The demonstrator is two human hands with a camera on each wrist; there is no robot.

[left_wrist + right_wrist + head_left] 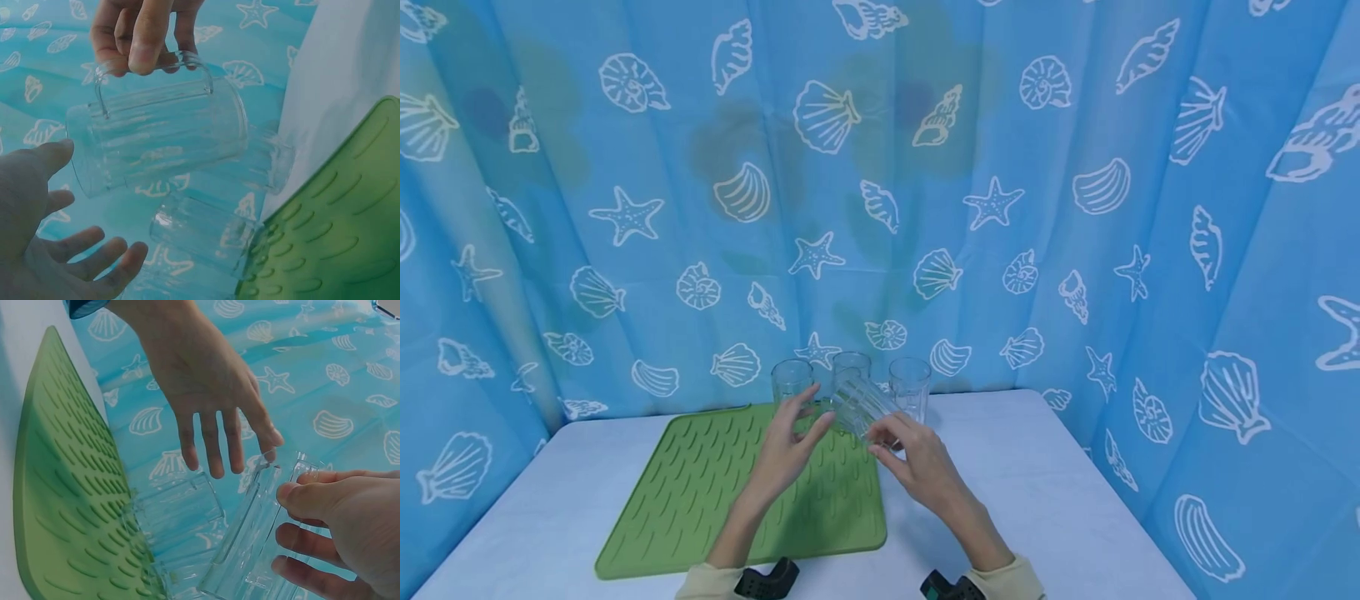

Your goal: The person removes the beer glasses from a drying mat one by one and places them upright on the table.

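Observation:
My right hand [921,462] grips a clear glass mug [859,404] by its handle, the fingers curled round it. The mug is held tilted above the far right part of the green ridged mat [700,500]. My left hand [784,450] is beside it with fingers spread and relaxed; in the left wrist view its thumb tip is right at one end of the mug [169,137]. Behind the hands stand more clear glasses: one at the left [792,377], one in the middle [852,362] partly hidden by the held mug, and one at the right [911,382].
The mat lies on a table with a white cover [1037,500], left of centre. A blue curtain [880,250] with white shells and starfish hangs behind the table and along its sides. Dark bands [767,579] circle both wrists.

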